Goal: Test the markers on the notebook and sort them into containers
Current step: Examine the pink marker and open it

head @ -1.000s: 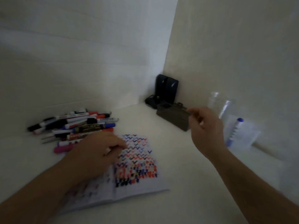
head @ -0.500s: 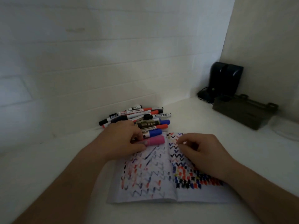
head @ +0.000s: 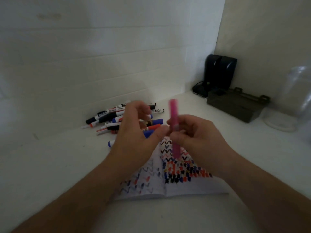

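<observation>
Change: I see the pink marker (head: 175,130) now lifted from the pile (head: 121,118) into my right hand (head: 193,138), which grips it.
Left hand (head: 134,132): loosely curled, empty.
Meaning: ready to test on the notebook (head: 176,187).

One open notebook (head: 170,185) lies near the worktop's front edge, and one pink marker (head: 174,118) stands above it. The pile of markers (head: 116,118) toward the back edge is too overlapped to count. Back right corner: two black speakers (head: 219,73), one dark box (head: 235,106), one clear jar (head: 296,91).
</observation>
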Available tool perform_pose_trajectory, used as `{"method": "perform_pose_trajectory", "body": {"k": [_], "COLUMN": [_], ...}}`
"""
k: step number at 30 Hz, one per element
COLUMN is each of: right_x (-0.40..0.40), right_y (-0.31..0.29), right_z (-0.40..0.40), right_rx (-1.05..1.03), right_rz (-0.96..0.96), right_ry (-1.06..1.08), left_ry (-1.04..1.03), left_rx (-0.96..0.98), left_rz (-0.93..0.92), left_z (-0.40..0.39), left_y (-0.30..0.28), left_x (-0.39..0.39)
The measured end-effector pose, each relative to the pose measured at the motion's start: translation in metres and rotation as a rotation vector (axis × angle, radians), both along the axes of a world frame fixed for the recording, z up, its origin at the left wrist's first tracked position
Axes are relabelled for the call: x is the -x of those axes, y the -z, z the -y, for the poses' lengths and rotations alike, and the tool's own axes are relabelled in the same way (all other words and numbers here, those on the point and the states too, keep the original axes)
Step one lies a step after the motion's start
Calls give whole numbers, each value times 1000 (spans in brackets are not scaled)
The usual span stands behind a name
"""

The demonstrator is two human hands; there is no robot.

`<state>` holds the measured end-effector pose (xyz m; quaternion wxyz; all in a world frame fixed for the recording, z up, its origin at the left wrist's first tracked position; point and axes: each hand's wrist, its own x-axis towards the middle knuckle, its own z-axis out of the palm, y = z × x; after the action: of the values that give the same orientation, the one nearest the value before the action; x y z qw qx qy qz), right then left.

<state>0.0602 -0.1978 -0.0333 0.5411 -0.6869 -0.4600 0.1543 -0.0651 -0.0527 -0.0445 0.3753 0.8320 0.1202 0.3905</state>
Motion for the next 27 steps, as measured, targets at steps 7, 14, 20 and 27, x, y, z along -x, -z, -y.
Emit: {"method": "perform_pose_trajectory", "body": {"k": [7,14,20,27], "right_x": [-5,-5,-5,-9], "right_y": [6,9,11,13], "right_z": [-1,0,2,4], "right_rx": [-150,-85,-103,-155], "right_rz": [-612,-621,-633,-617], "right_ry": [-134,-150,-208,-264], "left_ry": [267,312,345,366], "left_rx": [-273,-244,-178,-100], "left_rz": [-361,-417,-446,-462], "left_z": [15,12,9,13], "left_y": [9,10,9,4], "left_x": [-3,-4,-2,1]}}
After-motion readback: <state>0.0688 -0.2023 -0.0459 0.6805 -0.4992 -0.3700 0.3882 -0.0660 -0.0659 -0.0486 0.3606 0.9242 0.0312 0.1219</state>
